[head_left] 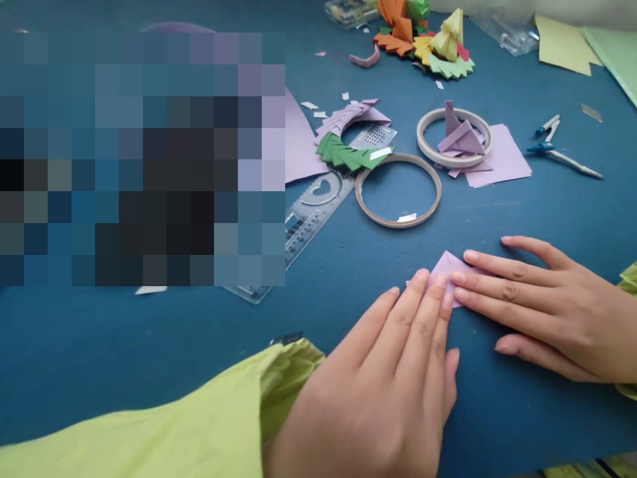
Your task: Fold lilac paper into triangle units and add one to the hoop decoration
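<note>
A small piece of purple paper (446, 263), folded to a point at its far side, lies flat on the blue table (209, 345). My left hand (393, 352) reaches over it from the near side, fingers stretched out and their tips pressing on the paper. From the right, my right hand (552, 299) lies with its fingers extended, the tips resting on the paper's right part. Much of the paper is hidden under the fingers of both hands. Neither hand grips anything.
Beyond the hands lie a tape roll (398, 224), a second tape roll (421, 136) with folded purple pieces, purple sheets (512, 156), a green-and-purple folded ring (338, 149), a clear ruler (308, 226) and a compass (567, 159). Colourful folded models (448, 40) stand farther back. A blurred block covers the upper left.
</note>
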The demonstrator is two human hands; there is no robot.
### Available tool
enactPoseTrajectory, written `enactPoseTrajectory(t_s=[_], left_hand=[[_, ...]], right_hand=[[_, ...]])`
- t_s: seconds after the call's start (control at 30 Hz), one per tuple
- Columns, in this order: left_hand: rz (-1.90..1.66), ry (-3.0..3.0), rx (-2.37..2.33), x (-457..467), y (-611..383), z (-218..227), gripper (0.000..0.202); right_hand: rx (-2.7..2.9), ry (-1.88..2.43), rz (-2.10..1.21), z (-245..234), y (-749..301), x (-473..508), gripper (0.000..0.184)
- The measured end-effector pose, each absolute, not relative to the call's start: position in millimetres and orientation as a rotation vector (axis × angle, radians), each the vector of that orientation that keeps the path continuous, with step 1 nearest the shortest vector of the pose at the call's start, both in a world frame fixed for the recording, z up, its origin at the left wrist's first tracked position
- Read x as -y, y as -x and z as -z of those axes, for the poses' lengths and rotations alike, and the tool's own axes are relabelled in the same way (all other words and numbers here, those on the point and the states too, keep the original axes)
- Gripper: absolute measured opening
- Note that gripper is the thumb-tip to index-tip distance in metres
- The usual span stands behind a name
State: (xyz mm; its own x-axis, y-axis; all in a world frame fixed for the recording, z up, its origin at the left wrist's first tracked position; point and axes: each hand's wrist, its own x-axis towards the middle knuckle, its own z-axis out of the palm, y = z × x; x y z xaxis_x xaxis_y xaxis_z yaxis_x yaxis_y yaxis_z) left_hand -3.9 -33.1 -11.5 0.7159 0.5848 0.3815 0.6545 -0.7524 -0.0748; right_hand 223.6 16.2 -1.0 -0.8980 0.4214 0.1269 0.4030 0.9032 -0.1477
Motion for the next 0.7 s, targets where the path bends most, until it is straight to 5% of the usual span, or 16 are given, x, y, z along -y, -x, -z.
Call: enactPoseTrajectory(t_s=[0.4,0.7], left_hand=[[0.555,2.763,0.899,21.6,15.1,3.6,0.02],[0.66,2.685,0.701,1.5,9.6,-0.3,0.018]], right_hand=[[2.73,0.671,0.045,-6.9,-223.2,-10.1,0.013],[2.654,0.663,0.053,2.6,-223.9,-25.5,0.016]])
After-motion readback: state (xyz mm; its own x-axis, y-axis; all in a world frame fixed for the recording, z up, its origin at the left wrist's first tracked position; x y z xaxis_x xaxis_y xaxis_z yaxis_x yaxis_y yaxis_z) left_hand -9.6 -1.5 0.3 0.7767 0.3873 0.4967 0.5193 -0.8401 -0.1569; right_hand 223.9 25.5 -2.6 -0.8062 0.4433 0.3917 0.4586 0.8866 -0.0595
